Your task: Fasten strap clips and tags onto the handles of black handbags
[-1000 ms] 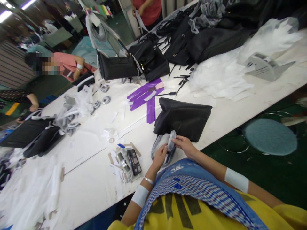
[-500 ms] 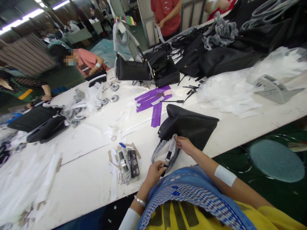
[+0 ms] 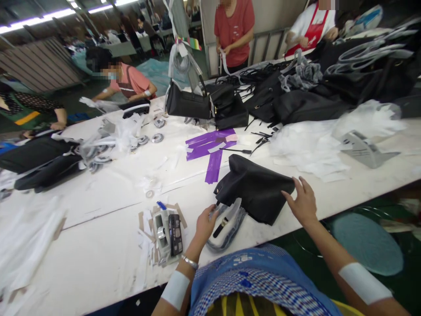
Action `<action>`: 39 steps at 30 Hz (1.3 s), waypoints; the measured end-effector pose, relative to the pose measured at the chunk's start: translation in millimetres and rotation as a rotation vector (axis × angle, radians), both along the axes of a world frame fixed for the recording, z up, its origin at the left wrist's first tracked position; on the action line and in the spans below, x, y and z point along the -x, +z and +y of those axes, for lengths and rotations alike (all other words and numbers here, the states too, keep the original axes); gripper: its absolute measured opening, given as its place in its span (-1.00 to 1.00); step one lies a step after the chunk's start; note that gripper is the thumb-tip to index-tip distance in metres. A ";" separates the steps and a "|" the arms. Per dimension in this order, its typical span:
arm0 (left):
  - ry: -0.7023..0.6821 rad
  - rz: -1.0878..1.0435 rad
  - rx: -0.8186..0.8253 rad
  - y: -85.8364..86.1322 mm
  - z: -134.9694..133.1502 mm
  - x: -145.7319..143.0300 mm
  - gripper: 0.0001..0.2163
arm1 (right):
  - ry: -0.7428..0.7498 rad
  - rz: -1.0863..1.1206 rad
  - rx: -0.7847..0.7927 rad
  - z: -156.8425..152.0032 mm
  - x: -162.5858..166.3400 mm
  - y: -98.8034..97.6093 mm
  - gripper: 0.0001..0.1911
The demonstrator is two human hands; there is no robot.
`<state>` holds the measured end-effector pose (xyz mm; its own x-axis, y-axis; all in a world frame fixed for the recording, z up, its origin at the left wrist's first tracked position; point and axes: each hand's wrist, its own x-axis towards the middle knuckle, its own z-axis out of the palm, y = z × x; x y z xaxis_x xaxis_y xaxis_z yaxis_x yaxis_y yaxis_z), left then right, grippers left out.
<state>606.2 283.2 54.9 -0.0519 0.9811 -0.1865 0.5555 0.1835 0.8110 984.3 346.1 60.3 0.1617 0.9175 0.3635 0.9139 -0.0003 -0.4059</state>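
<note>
In front of me on the white table lies a black bag [image 3: 255, 188], its mouth toward the left. My right hand [image 3: 301, 202] is at the bag's right corner, fingers spread and thumb apart. My left hand [image 3: 205, 224] is beside the bag's left end, at the plastic-wrapped strap [image 3: 226, 242], with fingers stretched and thumb a little apart; whether it touches the strap I cannot tell. Inside the strap's loop rests a small black strap end with a metal buckle [image 3: 224, 221]. Neither hand visibly grips anything.
Left of my left hand are a tape dispenser [image 3: 161, 235] and a black phone-like device [image 3: 175, 235] on paper scraps. Purple tape [image 3: 213, 166] sticks to the table [image 3: 108, 245]. White sheets [image 3: 309, 149], a grey metal stand [image 3: 368, 149] and black bags lie beyond. Co-workers stand across the table.
My right hand has left the wrapped strap and moved right to the bag's corner. My left hand has let go of the buckled strap end and moved up toward the bag's mouth.
</note>
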 end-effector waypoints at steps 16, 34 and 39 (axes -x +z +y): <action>0.136 0.089 -0.051 30.2 104.7 -29.2 -0.58 | 0.196 -0.145 0.492 53.7 -25.7 14.5 -0.41; 0.005 0.210 -0.224 127.0 167.2 -77.5 -0.69 | 0.379 0.195 0.578 51.7 -75.4 17.8 -0.52; 0.090 0.155 -0.296 134.4 148.9 -78.6 -0.80 | 0.374 0.395 0.714 58.7 -92.4 9.7 -0.51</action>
<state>684.8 432.1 189.3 -0.1456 0.9817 0.1229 0.6687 0.0061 0.7435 1076.7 404.8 70.0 -0.2010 0.9213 -0.3329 0.6988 -0.1033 -0.7078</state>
